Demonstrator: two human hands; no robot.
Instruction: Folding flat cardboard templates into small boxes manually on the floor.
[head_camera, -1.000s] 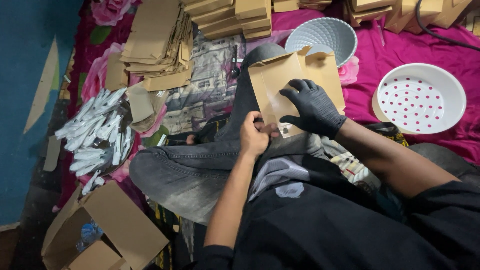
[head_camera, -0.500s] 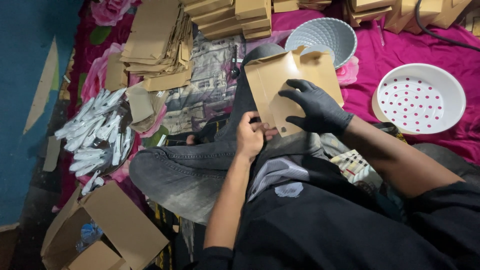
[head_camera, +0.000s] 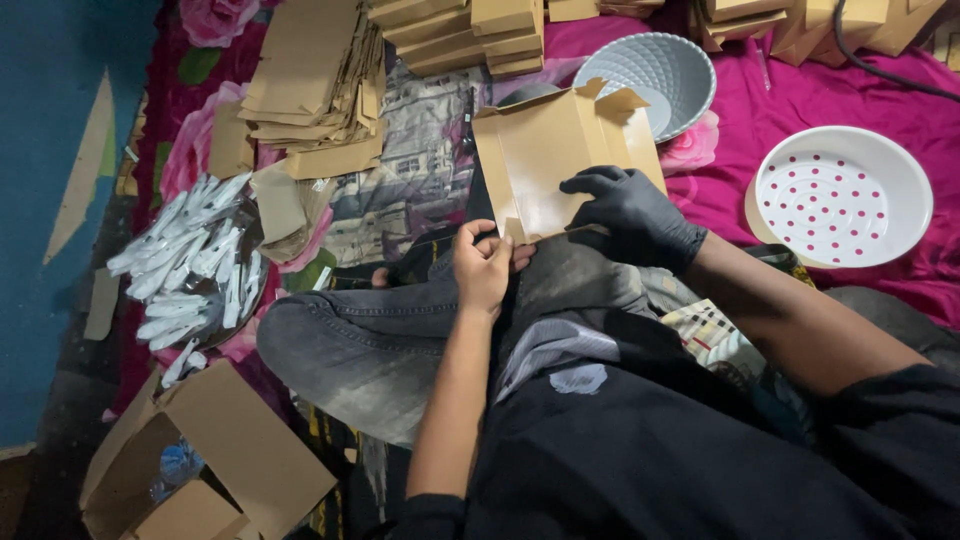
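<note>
A flat brown cardboard box blank rests on my raised knee, its flaps pointing away from me. My right hand, in a black glove, presses on its lower right part with fingers spread. My bare left hand pinches the blank's lower left corner between thumb and fingers. I sit cross-legged in grey jeans and a black shirt.
Stacks of flat cardboard blanks lie ahead to the left, folded boxes at the top. A pile of small white packets sits left. A grey bowl, a white perforated basket and an open carton surround me.
The cardboard blank has shifted slightly toward my body and turned a little. My left hand's fingers have closed tighter on its lower corner. The gloved hand stays pressed on it.
</note>
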